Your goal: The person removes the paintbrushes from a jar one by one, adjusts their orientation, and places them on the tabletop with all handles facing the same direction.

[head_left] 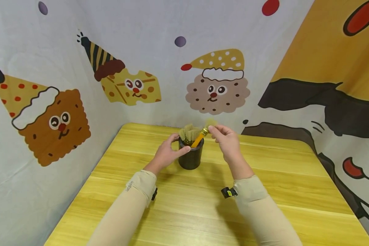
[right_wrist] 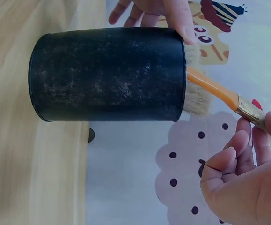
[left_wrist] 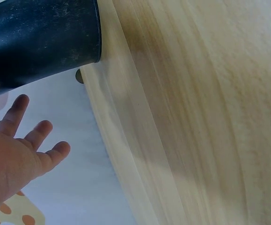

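Above the table (head_left: 184,215), right hand (head_left: 229,143) pinches a brush (right_wrist: 225,96).

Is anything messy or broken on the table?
I see nothing spilled, and the cup stands upright. Its black side looks scuffed, with pale marks, so it isn't perfectly clean-looking. One brush slants over the rim, but the right hand is holding it.

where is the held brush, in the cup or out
Partly in: the brush has its handle in the cup, while the right hand pinches its metal band outside. How deep it reaches is hidden.
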The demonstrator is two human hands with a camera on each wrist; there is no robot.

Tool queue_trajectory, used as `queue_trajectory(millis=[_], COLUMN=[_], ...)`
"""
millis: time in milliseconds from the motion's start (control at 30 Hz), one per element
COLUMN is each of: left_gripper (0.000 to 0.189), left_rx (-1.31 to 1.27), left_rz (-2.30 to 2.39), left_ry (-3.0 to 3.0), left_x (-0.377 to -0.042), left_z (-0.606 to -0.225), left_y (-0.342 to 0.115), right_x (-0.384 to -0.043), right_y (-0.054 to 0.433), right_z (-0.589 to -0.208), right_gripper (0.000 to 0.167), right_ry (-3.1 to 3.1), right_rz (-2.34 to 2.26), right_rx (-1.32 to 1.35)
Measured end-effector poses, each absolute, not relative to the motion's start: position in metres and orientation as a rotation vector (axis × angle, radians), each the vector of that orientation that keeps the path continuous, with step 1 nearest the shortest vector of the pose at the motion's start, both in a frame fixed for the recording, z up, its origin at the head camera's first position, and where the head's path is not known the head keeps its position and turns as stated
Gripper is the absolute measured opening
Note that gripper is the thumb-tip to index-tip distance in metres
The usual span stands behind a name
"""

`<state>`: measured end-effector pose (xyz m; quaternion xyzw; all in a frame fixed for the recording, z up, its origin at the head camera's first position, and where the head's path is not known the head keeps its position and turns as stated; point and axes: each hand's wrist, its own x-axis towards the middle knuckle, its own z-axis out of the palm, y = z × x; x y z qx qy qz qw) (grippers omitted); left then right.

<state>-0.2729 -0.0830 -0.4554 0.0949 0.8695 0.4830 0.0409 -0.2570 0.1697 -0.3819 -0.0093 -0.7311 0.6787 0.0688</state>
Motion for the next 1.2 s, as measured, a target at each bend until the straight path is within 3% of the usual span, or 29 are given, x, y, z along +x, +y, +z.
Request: queue_trajectory(millis=[167, 567, 1200], left_gripper=[0.098, 0.099, 0.101], left_rx=[0.297, 0.278, 0.259], left_rz=[1.488, 1.504, 1.512], left_ry=[2.661, 2.643, 2.635], left_x=[-0.273, -0.273, -0.271], left_z=[-0.456, -0.457, -0.456], left_y=[-0.083, -0.083, -0.081], right_x=[-0.259, -0.259, -0.257], right_y=[0.176, 0.188, 0.199], right_z=[-0.379, -0.371, -0.377], right_gripper=[0.018, 0.015, 0.019], right_ry=[-2.128, -1.917, -1.850], right_rz=[2.068, 2.198, 2.328], right_rx=[-0.020, -0.061, -0.116])
